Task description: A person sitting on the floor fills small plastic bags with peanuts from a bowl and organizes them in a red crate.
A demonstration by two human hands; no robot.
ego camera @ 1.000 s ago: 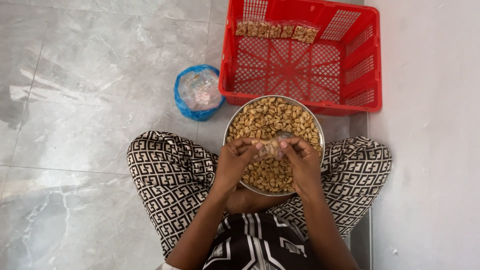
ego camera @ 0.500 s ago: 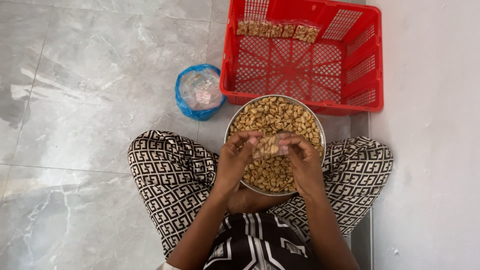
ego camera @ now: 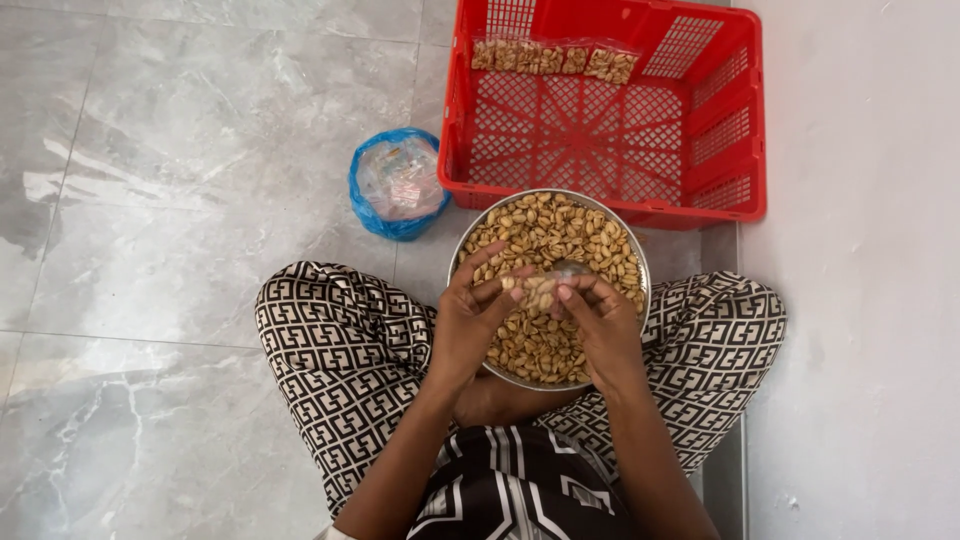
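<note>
A round metal bowl [ego camera: 632, 252] full of shelled peanuts rests between my crossed legs. Over it my left hand [ego camera: 470, 322] and my right hand [ego camera: 603, 325] together pinch a small clear plastic packet of peanuts [ego camera: 540, 290], fingertips meeting at its top. A red plastic crate [ego camera: 610, 120] stands just beyond the bowl, with a row of filled peanut packets [ego camera: 552, 60] along its far wall.
A blue plastic bag holding clear packets [ego camera: 398, 183] lies on the grey marble floor left of the crate. A pale wall [ego camera: 860, 270] runs along the right side. My patterned trouser legs [ego camera: 335, 350] flank the bowl.
Both hands have turned the small packet between their fingertips, lifting it slightly then lowering it; the fingers now close at its top. Bowl, crate and bag have stayed put.
</note>
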